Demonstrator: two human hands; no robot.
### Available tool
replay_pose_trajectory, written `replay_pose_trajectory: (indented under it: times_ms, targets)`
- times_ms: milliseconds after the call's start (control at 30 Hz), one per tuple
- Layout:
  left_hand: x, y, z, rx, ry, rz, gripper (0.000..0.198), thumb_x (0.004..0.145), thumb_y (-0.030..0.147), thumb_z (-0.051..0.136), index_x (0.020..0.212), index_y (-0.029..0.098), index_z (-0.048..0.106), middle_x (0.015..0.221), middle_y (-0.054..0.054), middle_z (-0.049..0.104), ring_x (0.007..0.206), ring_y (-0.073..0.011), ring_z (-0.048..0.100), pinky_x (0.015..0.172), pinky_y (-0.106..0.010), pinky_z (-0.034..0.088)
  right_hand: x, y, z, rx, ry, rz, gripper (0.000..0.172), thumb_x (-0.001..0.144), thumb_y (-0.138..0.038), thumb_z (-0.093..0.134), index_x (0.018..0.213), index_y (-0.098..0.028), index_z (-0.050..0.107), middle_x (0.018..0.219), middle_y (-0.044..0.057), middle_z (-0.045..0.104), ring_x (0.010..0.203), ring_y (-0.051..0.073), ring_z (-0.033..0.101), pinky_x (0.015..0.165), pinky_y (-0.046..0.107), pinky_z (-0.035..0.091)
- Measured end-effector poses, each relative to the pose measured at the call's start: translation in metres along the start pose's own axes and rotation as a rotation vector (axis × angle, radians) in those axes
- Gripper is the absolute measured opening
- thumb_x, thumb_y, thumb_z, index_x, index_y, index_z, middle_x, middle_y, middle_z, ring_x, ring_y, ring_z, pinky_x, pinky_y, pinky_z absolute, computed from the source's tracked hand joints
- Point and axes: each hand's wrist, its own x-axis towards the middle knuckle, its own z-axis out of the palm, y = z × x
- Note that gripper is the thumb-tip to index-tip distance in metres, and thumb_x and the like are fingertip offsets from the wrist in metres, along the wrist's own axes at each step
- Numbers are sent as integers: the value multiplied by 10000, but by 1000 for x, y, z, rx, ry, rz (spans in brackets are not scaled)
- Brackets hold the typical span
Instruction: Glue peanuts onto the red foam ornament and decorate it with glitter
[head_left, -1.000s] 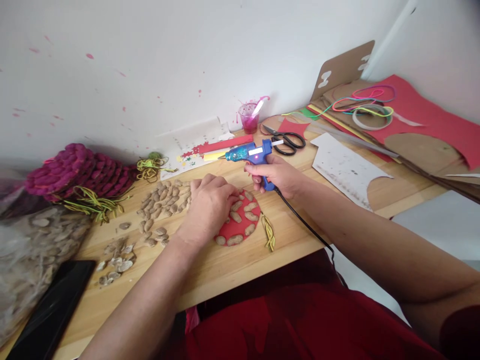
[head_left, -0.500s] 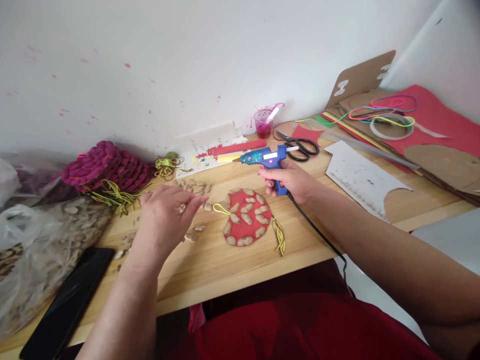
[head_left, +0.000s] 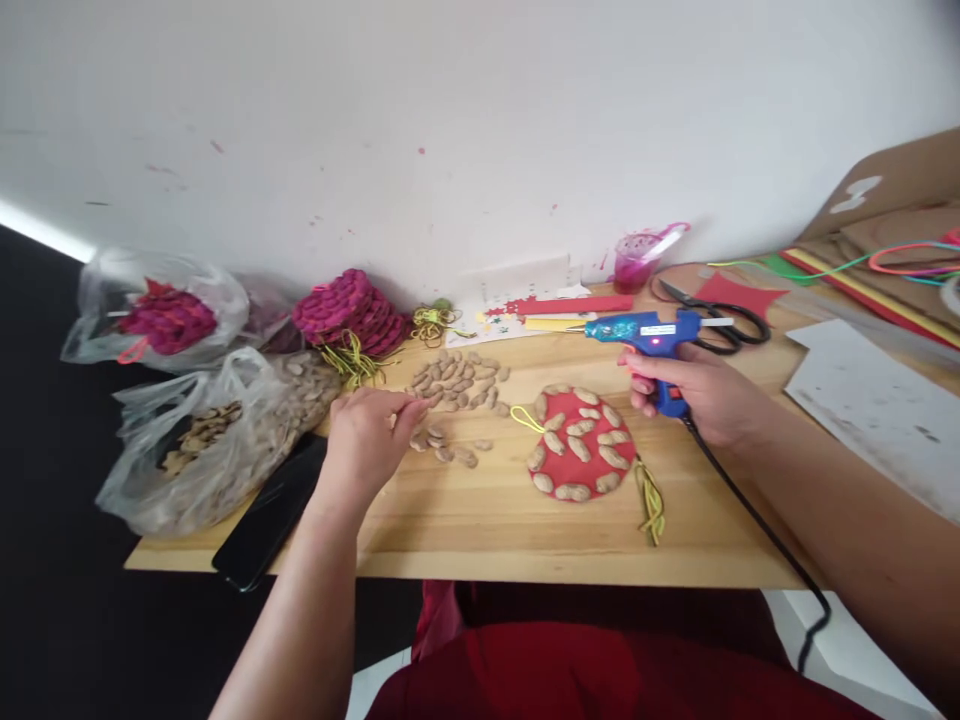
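My right hand (head_left: 697, 395) grips a blue glue gun (head_left: 649, 335), its nozzle pointing left and a red light lit on its body; a black cord runs off the table edge. My left hand (head_left: 367, 430) reaches over loose peanut shells (head_left: 454, 380), fingers pinched together at the pile's left edge; what they hold is too small to make out. Between the hands lies a red felt circle (head_left: 581, 445) covered with glued peanut shells, a yellow loop at its upper left and a yellow tassel (head_left: 651, 500) at its right.
Plastic bags of shells (head_left: 217, 440) and magenta pieces (head_left: 161, 315) crowd the table's left end beside a black phone (head_left: 270, 510). Magenta woven rounds (head_left: 349, 310), a pink cup (head_left: 634, 265), black scissors (head_left: 720, 320), paper and cardboard sheets (head_left: 877, 410) line the back and right.
My left hand has left the red circle and moved left to the loose shells. The view has swung left, revealing the bags. The right hand keeps holding the glue gun.
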Motion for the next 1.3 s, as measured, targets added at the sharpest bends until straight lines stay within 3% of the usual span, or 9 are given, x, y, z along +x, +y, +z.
replay_pose_trajectory:
  times_ms: [200, 567, 867, 1000, 1300]
  targets:
    - [0, -9, 7, 2, 4, -59, 288, 885, 277, 596, 1104, 208, 769, 976, -77, 794, 971, -295, 684, 918, -446, 488, 1, 1, 1, -9, 32, 9, 344, 671, -382, 860, 821, -189, 618, 581, -39, 543, 512, 120, 569, 442, 209, 416]
    - [17, -1, 17, 14, -72, 59, 164, 878, 224, 617, 869, 213, 781, 946, -84, 719, 942, -263, 628, 880, -426, 479, -3, -3, 4, -18, 42, 10, 282, 717, -342, 834, 823, -204, 612, 589, -24, 525, 523, 134, 538, 456, 246, 402]
    - [23, 9, 21, 6, -185, 46, 121, 873, 256, 656, 871, 214, 770, 944, -83, 712, 996, -289, 594, 937, -458, 444, -3, -5, 5, -28, 53, 10, 270, 726, -322, 821, 830, -193, 608, 598, -23, 542, 521, 127, 552, 462, 242, 401]
    - [25, 6, 15, 11, -171, 54, 214, 919, 319, 603, 844, 195, 761, 913, -92, 734, 940, -274, 610, 920, -445, 448, -1, -4, 5, -23, 49, 21, 265, 719, -328, 829, 801, -190, 618, 591, -22, 540, 517, 124, 552, 465, 242, 405]
    - [37, 22, 20, -15, -189, 120, 181, 898, 247, 595, 889, 232, 776, 950, -69, 760, 944, -274, 624, 902, -450, 439, -2, -5, 4, -17, 34, 20, 254, 754, -320, 810, 835, -187, 609, 600, -28, 526, 526, 118, 552, 469, 234, 405]
